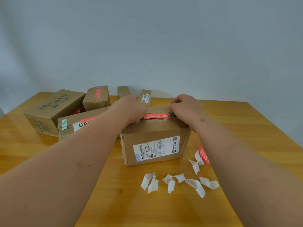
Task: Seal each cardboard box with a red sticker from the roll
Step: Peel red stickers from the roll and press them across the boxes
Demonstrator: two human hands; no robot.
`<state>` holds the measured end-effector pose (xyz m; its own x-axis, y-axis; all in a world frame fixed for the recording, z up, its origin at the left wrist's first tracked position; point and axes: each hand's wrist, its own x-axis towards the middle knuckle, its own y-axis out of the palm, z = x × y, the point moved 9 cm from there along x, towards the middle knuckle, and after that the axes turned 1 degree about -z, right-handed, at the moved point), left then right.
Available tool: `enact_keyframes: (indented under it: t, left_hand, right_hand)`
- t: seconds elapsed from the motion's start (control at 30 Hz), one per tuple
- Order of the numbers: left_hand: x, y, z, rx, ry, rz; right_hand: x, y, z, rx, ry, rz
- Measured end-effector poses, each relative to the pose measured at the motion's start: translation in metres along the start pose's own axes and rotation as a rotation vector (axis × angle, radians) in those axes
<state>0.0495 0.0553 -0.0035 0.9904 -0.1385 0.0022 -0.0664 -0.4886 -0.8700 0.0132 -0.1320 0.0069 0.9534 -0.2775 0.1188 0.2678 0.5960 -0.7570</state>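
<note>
A cardboard box (154,145) with a white shipping label on its front stands in the middle of the table. A red sticker (155,115) lies across the seam of its top flaps. My left hand (131,110) presses on the sticker's left end and my right hand (185,107) pinches or presses its right end, fingers curled. The sticker roll (202,154) lies to the right of the box, partly hidden by my right forearm.
Several curled white backing strips (178,182) litter the wooden table (131,202) in front of the box. Other cardboard boxes sit at the back left, including a large printed one (49,110), a small one with a red sticker (96,97) and a flat labelled one (77,125).
</note>
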Motion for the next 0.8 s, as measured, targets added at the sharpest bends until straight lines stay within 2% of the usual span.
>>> enact_keyframes:
  t: [0.17,0.37,0.5,0.67,0.8]
  left_hand:
    - [-0.002,0.004,-0.003,0.145,0.000,-0.077]
    - [0.001,0.002,0.007,0.006,-0.026,-0.071]
    - [-0.003,0.000,0.008,-0.069,-0.034,-0.104]
    - [-0.017,0.000,0.001,0.059,-0.002,-0.132]
    - [-0.018,0.001,0.004,-0.094,-0.013,-0.057]
  right_hand:
    - [0.002,0.016,0.006,-0.189,-0.030,-0.033]
    - [0.005,0.014,0.002,-0.156,-0.053,-0.018]
    - [-0.001,0.011,0.001,-0.042,-0.063,0.005]
    - [-0.008,0.018,0.009,-0.204,-0.120,0.054]
    - [-0.005,0.014,0.004,-0.056,-0.118,0.102]
